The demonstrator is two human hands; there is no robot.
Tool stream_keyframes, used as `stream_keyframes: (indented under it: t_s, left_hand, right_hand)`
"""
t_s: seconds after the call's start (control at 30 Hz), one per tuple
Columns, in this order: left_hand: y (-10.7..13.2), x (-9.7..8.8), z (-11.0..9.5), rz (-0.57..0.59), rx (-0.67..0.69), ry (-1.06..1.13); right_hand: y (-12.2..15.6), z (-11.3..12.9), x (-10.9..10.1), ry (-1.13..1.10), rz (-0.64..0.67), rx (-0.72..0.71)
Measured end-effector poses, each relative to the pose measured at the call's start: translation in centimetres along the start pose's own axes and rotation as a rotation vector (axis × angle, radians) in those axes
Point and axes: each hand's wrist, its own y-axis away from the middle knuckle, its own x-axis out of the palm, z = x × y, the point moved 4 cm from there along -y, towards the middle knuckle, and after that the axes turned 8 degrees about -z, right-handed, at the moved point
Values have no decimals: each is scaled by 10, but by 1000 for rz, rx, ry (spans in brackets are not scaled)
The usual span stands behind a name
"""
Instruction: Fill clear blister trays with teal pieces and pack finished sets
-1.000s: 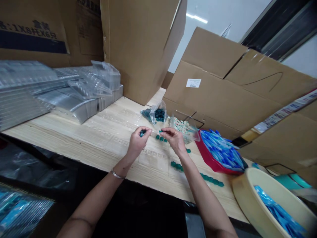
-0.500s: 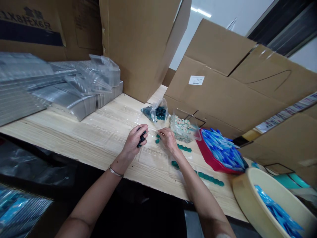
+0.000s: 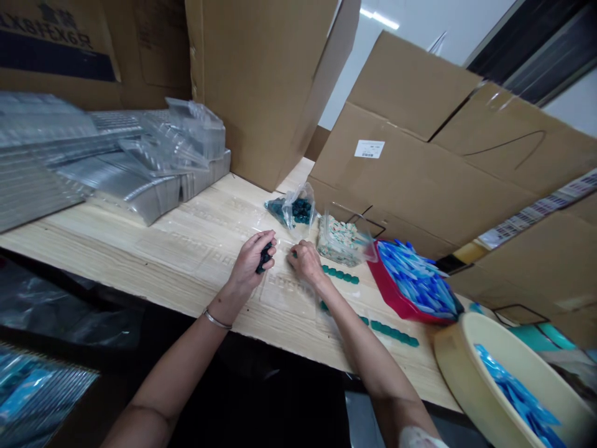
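My left hand (image 3: 252, 261) is curled shut around a handful of small dark teal pieces (image 3: 263, 257), resting on the wooden table (image 3: 140, 249). My right hand (image 3: 304, 262) is just to its right, fingers pinched down onto a clear plastic blister tray (image 3: 284, 292) lying flat on the table. What the right fingers hold is hidden. Rows of teal pieces (image 3: 340, 274) sit in the tray beside the right wrist, with another row (image 3: 392, 333) nearer the table edge.
A clear bag of dark teal pieces (image 3: 293, 210) and a bag of pale pieces (image 3: 342, 242) lie behind the hands. A red tray of blue parts (image 3: 415, 283) and a cream basin (image 3: 489, 379) stand right. Stacked clear trays (image 3: 116, 162) lie left. Cardboard boxes (image 3: 420, 162) line the back.
Both hands have dropped from just above the table down onto the clear tray. The right hand moved left toward the left hand, uncovering the row of teal pieces beside it.
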Motion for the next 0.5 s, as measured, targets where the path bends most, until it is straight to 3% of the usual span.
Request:
stream_keyframes:
  t_s: [0.17,0.3,0.4,0.5]
  left_hand:
    - [-1,-1,1,-6,-8,15]
    - [-1,-1,-1,11,-25,9]
    - [2,0,-5,-11,-51,-20]
    - [1,4,-7,6,-103,-57]
  right_hand:
    - [-5,3,17,108,10,29]
    - [-5,9,15,100,-2,77]
    - [6,4,-5,-149,-42,168]
    - [33,-22,-43,-613,-158,374]
